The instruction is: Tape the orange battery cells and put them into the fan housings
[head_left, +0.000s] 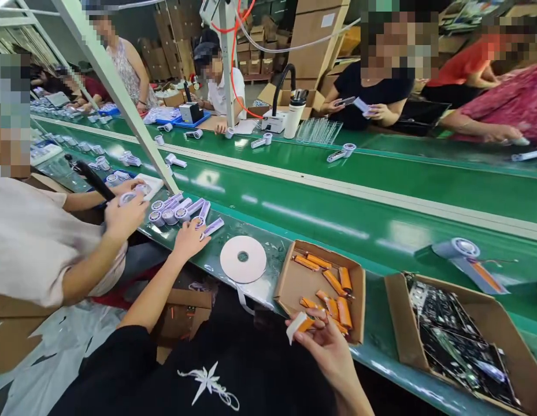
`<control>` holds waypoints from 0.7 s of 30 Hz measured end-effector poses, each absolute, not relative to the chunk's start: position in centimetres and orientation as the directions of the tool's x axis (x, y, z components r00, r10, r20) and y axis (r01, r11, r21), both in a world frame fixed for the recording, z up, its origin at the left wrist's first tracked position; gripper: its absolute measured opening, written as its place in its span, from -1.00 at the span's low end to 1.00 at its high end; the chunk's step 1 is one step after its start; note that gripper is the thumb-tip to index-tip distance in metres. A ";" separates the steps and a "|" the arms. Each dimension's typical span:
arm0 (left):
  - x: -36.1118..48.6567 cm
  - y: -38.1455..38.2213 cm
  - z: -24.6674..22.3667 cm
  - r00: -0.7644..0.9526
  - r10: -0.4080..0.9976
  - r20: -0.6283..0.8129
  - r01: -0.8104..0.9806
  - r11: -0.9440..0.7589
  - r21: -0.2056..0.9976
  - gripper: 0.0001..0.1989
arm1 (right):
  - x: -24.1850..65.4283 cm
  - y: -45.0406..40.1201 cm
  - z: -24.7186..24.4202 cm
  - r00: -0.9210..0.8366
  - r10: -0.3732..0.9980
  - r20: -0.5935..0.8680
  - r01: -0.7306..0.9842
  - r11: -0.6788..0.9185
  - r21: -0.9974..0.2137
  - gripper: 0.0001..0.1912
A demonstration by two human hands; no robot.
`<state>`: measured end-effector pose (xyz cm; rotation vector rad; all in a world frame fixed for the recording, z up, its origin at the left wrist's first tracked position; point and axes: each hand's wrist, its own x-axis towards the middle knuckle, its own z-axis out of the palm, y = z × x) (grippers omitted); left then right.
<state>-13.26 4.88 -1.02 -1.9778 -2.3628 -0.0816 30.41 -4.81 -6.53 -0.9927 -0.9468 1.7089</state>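
At the near edge of the bench my left hand (pixel 191 240) has its fingers closed on a pale purple handheld fan (pixel 200 221). That fan is at the right end of a cluster of similar fans (pixel 169 216), and another handle lies just beside my fingertips. My right hand (pixel 331 346) pinches an orange battery (pixel 306 325) with a white strip of tape on its end, held over the near edge of a cardboard tray (pixel 283 283). Several orange batteries (pixel 333 283) lie loose in that tray. A white roll of tape (pixel 243 259) lies flat between my hands, its loose end hanging off the edge.
A cardboard box (pixel 396 323) of dark circuit boards stands at the right. Beyond runs a green conveyor belt (pixel 289 202) carrying fans, one opened (pixel 456 248) with orange showing. A co-worker (pixel 99 231) works close on my left; a slanted metal post (pixel 121 92) rises there.
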 end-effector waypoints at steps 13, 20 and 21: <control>-0.3 17.9 1.9 0.507 0.860 -0.055 0.862 -0.507 0.017 -0.71 | 28.8 -4.7 -4.4 -0.282 0.929 -0.240 -0.313 -0.326 -0.892 -0.50; 6.1 29.8 -1.3 0.698 0.711 -0.086 0.713 -0.701 -0.006 -0.60 | 28.5 -1.0 -0.7 -0.266 0.949 -0.171 -0.247 -0.238 -0.939 -0.53; 6.2 30.3 -1.9 0.702 0.706 -0.094 0.709 -0.705 -0.003 -0.63 | 28.8 -0.4 -0.4 -0.243 0.956 -0.167 -0.232 -0.224 -0.947 -0.54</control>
